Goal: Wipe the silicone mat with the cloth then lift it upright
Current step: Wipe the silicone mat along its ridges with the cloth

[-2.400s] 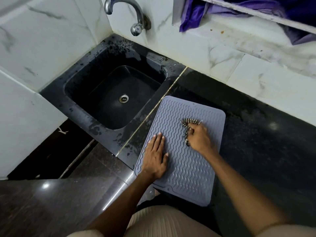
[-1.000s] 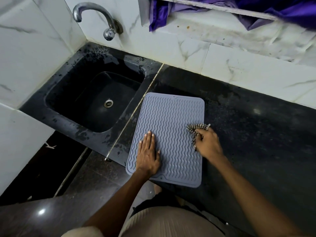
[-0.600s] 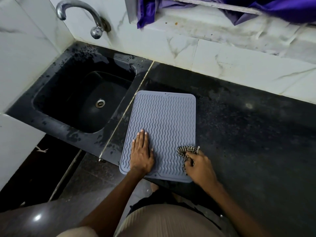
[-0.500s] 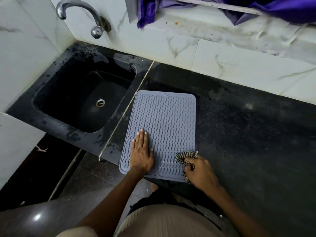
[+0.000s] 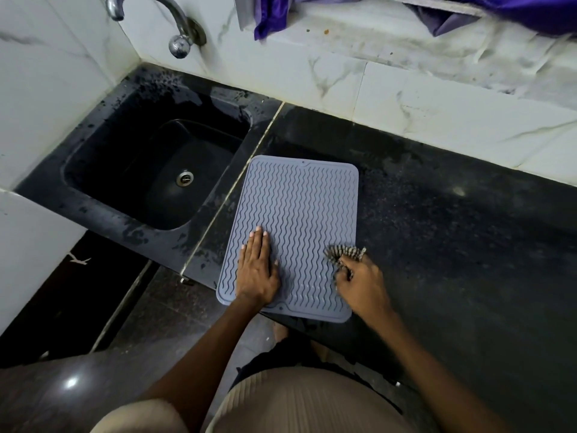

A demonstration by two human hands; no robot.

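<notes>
A grey-blue silicone mat (image 5: pixel 299 207) with wavy ridges lies flat on the black counter, its near edge overhanging the counter's front. My left hand (image 5: pixel 257 271) presses flat on the mat's near left part, fingers together. My right hand (image 5: pixel 359 282) grips a bunched checked cloth (image 5: pixel 342 253) at the mat's right edge, near the front corner. Most of the cloth is hidden inside the fist.
A black sink (image 5: pixel 150 173) with a metal drain sits left of the mat, under a chrome tap (image 5: pixel 175 29). The black counter (image 5: pixel 452 245) runs right along a white marble wall. Purple fabric (image 5: pixel 281 10) hangs from a ledge above.
My right hand drew the cloth from the mat's middle toward its near right corner, then nudged it slightly back up the right edge. My left hand stayed flat on the mat.
</notes>
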